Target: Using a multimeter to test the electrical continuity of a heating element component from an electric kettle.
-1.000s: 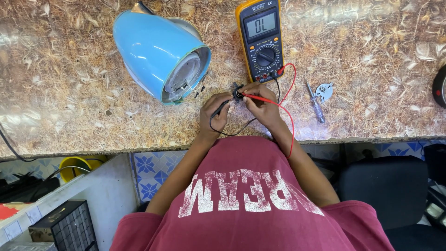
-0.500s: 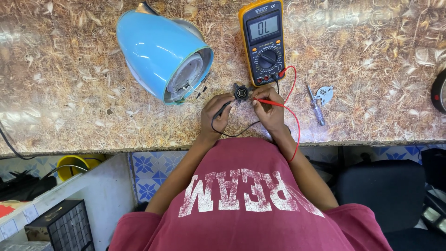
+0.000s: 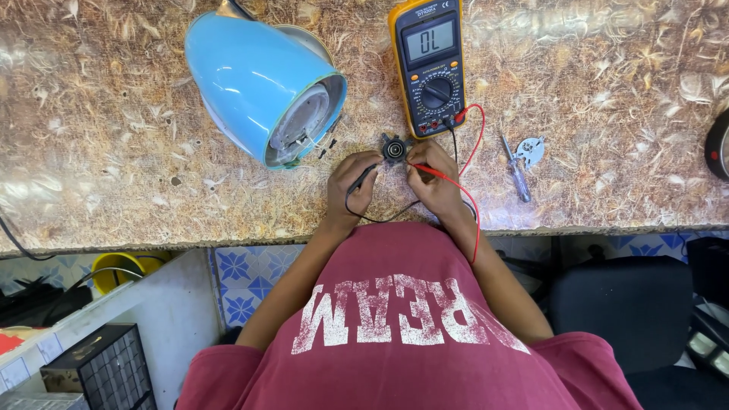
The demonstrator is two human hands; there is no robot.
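My left hand (image 3: 351, 184) grips a black test probe, its tip against a small round black part (image 3: 393, 149) lying on the worktop. My right hand (image 3: 433, 176) grips a red test probe, also touching that part from the right. Black and red leads (image 3: 472, 129) run from the probes up to a yellow-cased multimeter (image 3: 430, 66) just above my hands. A blue electric kettle (image 3: 262, 85) lies on its side at the upper left, its open base facing my hands.
A screwdriver (image 3: 516, 168) and a small metal plate (image 3: 530, 150) lie right of my hands on the speckled worktop (image 3: 114, 175). A dark round object (image 3: 717, 146) sits at the right edge. Below are a black chair (image 3: 615, 304), a yellow container (image 3: 118, 269) and a black drawer box (image 3: 99, 368).
The view has shifted slightly. Both hands stay on the small black part with the probes; the left hand's grip has shifted slightly along its probe.
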